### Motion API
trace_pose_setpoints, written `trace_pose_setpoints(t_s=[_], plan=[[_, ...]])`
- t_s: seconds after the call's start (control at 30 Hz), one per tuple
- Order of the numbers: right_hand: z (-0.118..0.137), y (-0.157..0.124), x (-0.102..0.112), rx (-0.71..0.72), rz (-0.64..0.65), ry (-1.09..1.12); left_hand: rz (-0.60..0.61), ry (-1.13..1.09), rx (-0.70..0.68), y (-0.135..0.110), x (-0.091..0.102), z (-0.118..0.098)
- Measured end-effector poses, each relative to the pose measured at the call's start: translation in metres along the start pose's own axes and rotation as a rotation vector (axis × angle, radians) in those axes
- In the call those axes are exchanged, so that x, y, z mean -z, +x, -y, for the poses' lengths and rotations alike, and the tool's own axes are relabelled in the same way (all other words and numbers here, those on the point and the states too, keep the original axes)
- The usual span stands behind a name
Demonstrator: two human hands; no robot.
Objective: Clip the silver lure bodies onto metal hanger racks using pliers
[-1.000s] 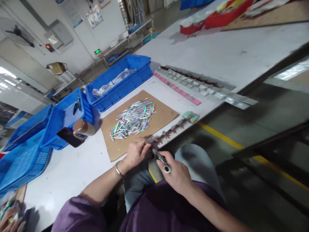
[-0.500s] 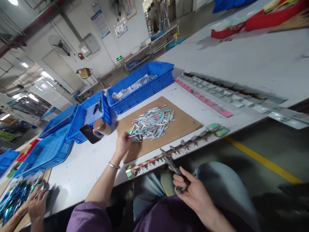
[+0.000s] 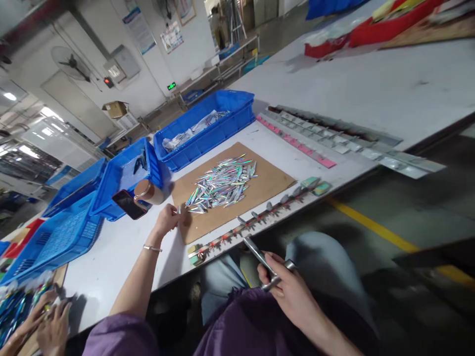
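Note:
My left hand [image 3: 166,220] is closed in a pinch, with a small silvery sliver [image 3: 179,210] showing at its fingertips. It hovers by the left edge of a brown cardboard sheet [image 3: 265,183]. On that sheet lies a pile of slim, shiny, lure-like pieces [image 3: 220,183]. My right hand [image 3: 284,277] is wrapped round a T-shaped metal tool [image 3: 256,251], its tip pointing toward a long strip with clips [image 3: 226,236]. Several small grey leaf-shaped pieces stand up along this strip, which lies at the table's front edge with greenish blocks at its ends.
Blue crates [image 3: 208,143] line the back left, with a lidded mug [image 3: 148,192] and a phone [image 3: 129,204] before them. A pink strip [image 3: 297,142] and metal strips [image 3: 345,141] lie right. Another person's hands [image 3: 54,324] work beside blue lure-like pieces at lower left.
My left hand has moved left, away from the pile, with a small silvery sliver in its fingers. My right hand has turned the metal tool slightly. The view has shifted.

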State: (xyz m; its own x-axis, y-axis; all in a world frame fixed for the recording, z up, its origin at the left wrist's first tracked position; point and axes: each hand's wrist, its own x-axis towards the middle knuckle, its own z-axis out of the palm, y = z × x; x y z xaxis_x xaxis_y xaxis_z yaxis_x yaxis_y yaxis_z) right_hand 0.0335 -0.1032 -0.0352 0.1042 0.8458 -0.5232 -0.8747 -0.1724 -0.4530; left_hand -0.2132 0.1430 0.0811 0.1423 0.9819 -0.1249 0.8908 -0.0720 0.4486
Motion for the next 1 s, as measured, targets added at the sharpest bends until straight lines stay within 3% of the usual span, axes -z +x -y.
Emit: trace_pose_setpoints(t_s=[0.1, 0.17, 0.27, 0.4, 0.57, 0.7, 0.77, 0.9, 0.97, 1.0], plan=[[0.001, 0.001, -0.009, -0.144, -0.01, 0.154, -0.014, -0.498, -0.188, -0.026, -0.019, -0.016], [0.003, 0.005, -0.015, -0.299, -0.003, 0.316, 0.081, -0.731, -0.291, -0.042, -0.041, -0.032], [0.003, 0.01, -0.019, -0.507, 0.06, 0.557, 0.205, -0.783, -0.403, -0.057, -0.075, -0.053], [-0.007, 0.014, -0.017, -0.56, 0.16, 0.688, 0.175, -0.612, -0.567, -0.061, -0.099, -0.064], [-0.012, 0.015, -0.015, -0.405, 0.111, 0.457, 0.159, -0.468, -0.69, -0.059, -0.096, -0.065], [-0.011, 0.011, -0.015, -0.369, 0.09, 0.308, 0.157, -0.376, -0.786, -0.061, -0.092, -0.07], [-0.011, 0.008, -0.014, -0.186, 0.081, 0.073, 0.149, -0.351, -0.813, -0.062, -0.092, -0.072], [-0.01, 0.005, -0.016, 0.397, -0.023, -0.622, 0.121, -0.348, -0.859, -0.061, -0.094, -0.073], [-0.012, 0.009, -0.017, 0.5, -0.068, -0.734, 0.107, -0.335, -0.889, -0.06, -0.096, -0.072], [-0.013, 0.012, -0.017, 0.471, -0.055, -0.677, 0.097, -0.328, -0.904, -0.06, -0.097, -0.071]])
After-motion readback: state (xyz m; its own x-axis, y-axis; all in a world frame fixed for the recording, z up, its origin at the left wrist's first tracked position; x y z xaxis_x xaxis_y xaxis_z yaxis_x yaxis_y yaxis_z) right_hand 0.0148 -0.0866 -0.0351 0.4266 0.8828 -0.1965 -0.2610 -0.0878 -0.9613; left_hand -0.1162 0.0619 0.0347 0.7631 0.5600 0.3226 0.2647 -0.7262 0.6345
